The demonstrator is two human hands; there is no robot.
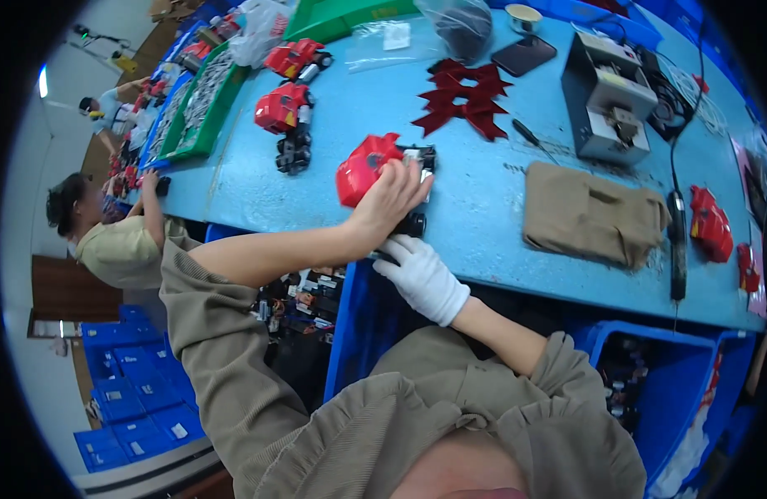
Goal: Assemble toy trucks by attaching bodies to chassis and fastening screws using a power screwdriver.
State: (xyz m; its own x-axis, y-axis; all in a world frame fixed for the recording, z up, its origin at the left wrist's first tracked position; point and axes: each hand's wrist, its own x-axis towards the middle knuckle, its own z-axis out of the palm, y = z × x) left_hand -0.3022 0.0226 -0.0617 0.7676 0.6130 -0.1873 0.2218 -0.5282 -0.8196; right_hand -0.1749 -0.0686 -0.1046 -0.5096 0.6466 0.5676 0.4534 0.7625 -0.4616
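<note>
On the blue table, a toy truck with a red cab (363,176) and a black wheeled chassis (417,223) lies at the near edge. My bare left hand (389,200) is closed over it, fingers across the side by the cab. Just below, my right hand (423,281), in a white glove, has its fingers bent under the chassis end near a black wheel. What the right fingertips hold is hidden. Two more toy trucks with red cabs, an upper one (296,60) and a lower one (281,108), stand to the left.
Dark red bows (464,97), a screwdriver (529,135), a grey metal machine (608,100) and a folded brown cloth (591,212) lie right. A corded electric screwdriver (677,249) hangs near a red cab shell (710,224). Blue bins (343,333) stand below the edge. Another person (121,249) works left.
</note>
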